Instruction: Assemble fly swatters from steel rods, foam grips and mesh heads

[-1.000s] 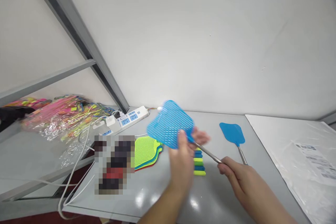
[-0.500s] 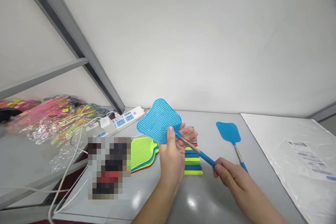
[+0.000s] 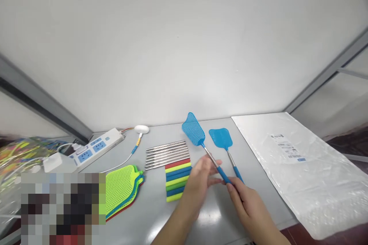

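Note:
My right hand (image 3: 244,197) grips the blue handle of a blue fly swatter (image 3: 194,130), whose perforated head points up and away with a metal rod between. Beside that rod and handle is my left hand (image 3: 201,178), open, its fingers apart; whether it touches the handle I cannot tell. A second blue fly swatter (image 3: 220,138) lies on the table just to the right. To the left, colored foam grip tubes (image 3: 177,180) in red, yellow, blue and green lie in a row, partly behind my left arm. Several metal rods (image 3: 166,155) are lined up above them.
Stacked swatter heads (image 3: 120,185), yellow-green on top, lie at left beside a pixelated patch. Behind them are a white power strip (image 3: 99,145) and cables. A white plastic mailer (image 3: 276,168) covers the table's right side. A wall rises behind.
My view has swung right. The held swatter has turned toward the right and its head has come off my left hand, which has slid down toward the handle. My right hand keeps its grip.

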